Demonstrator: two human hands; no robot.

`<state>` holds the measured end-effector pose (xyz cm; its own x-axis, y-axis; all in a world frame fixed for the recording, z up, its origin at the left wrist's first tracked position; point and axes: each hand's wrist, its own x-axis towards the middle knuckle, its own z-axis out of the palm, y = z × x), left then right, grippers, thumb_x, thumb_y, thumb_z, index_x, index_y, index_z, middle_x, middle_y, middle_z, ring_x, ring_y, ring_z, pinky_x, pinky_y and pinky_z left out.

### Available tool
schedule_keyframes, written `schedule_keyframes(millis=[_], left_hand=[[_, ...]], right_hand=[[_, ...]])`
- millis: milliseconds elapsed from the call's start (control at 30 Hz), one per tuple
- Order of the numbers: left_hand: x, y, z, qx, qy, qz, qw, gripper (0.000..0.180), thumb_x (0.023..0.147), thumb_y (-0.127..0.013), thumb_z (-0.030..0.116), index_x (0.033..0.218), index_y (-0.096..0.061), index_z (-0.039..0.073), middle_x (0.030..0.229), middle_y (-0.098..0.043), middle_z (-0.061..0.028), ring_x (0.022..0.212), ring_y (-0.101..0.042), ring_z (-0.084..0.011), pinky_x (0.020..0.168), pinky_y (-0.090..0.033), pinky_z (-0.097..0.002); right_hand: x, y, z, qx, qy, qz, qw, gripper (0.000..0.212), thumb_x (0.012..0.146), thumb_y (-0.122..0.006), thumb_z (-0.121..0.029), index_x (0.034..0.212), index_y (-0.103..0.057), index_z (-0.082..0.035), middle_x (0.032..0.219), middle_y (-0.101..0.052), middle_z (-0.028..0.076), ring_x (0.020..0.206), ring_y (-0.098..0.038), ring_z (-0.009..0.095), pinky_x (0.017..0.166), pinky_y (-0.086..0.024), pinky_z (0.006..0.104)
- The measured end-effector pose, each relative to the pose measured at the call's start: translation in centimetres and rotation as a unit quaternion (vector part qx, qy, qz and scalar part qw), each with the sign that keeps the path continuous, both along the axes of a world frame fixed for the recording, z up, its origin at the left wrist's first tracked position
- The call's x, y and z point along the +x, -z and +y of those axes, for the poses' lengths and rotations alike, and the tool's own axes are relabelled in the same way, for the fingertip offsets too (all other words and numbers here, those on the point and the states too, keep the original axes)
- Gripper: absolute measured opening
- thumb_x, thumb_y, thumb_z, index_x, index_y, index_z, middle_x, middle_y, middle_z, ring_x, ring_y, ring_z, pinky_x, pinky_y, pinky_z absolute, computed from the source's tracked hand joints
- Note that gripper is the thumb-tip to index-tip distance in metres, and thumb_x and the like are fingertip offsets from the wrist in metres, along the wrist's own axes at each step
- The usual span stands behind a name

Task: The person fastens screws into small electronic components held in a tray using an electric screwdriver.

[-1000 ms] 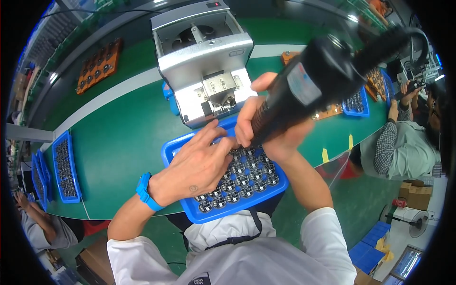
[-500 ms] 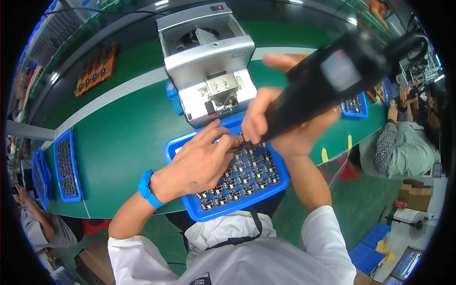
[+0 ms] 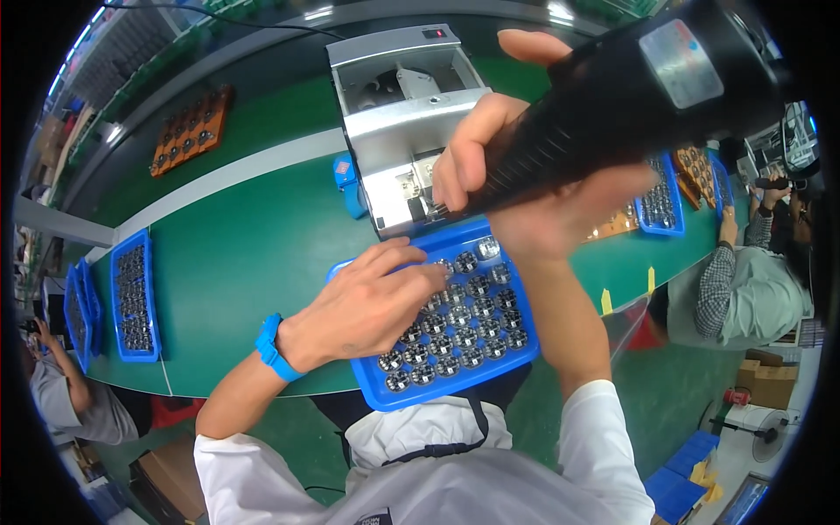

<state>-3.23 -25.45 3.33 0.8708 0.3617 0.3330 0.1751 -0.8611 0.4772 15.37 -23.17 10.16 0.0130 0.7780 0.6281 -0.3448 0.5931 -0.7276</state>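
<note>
Gripping, with the right hand (image 3: pixel 547 214), a black power tool (image 3: pixel 604 114) tilted toward two o'clock and hiding part of a silver machine (image 3: pixel 411 122). Holding the left hand (image 3: pixel 376 293) half-curled over the ten o'clock side of a blue tray (image 3: pixel 468 376); cannot tell whether pinching one of the small round parts (image 3: pixel 465 338). Set in rows inside, at six o'clock from the machine.

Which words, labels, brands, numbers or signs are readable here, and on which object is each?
Black tool: pale label, print too small and blurred to read.
Silver machine: small red display, unreadable at this size.
Blue item beside the machine: red mark, too small to read.
Shirt: dark patch with pale lettering, which I do not copy.
</note>
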Motion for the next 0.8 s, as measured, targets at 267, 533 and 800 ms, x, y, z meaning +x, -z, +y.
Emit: schedule_keyframes(millis=[267, 533, 800], left_hand=[[-0.2, 0.0, 0.0, -0.011, -0.017, -0.004, 1.000, 0.026, 0.087, -0.064, 0.017, 0.108, -0.058, 0.003, 0.109, -0.060, -0.0218, 0.108, -0.054, -0.0401, 0.096, -0.045, -0.0467], [-0.4, -0.9, -0.2, -0.029, -0.024, 0.034, 0.999, 0.036, 0.093, -0.057, 0.033, 0.111, -0.056, 0.002, 0.114, -0.058, -0.0258, 0.116, -0.050, -0.0431, 0.098, -0.042, -0.0487], [-0.3, -0.9, -0.4, -0.031, -0.030, 0.041, 0.998, 0.036, 0.094, -0.057, 0.033, 0.111, -0.057, 0.001, 0.113, -0.059, -0.0263, 0.117, -0.050, -0.0425, 0.098, -0.043, -0.0476]], right_hand=[[-0.2, 0.6, 0.1, 0.001, 0.043, 0.003, 0.999, 0.110, 0.073, -0.036, -0.089, 0.130, -0.039, 0.006, 0.061, -0.057, 0.004, 0.048, -0.052, 0.007, 0.044, -0.039, 0.0191], [0.0, 0.2, 0.0, 0.005, 0.050, 0.016, 0.999, 0.110, 0.072, -0.038, -0.088, 0.128, -0.041, 0.007, 0.061, -0.057, 0.005, 0.046, -0.051, 0.008, 0.044, -0.040, 0.0198], [0.4, 0.0, -0.2, -0.041, 0.064, -0.133, 0.988, 0.110, 0.069, -0.035, -0.091, 0.130, -0.034, 0.001, 0.064, -0.056, 0.008, 0.050, -0.056, 0.014, 0.049, -0.048, 0.0246]])
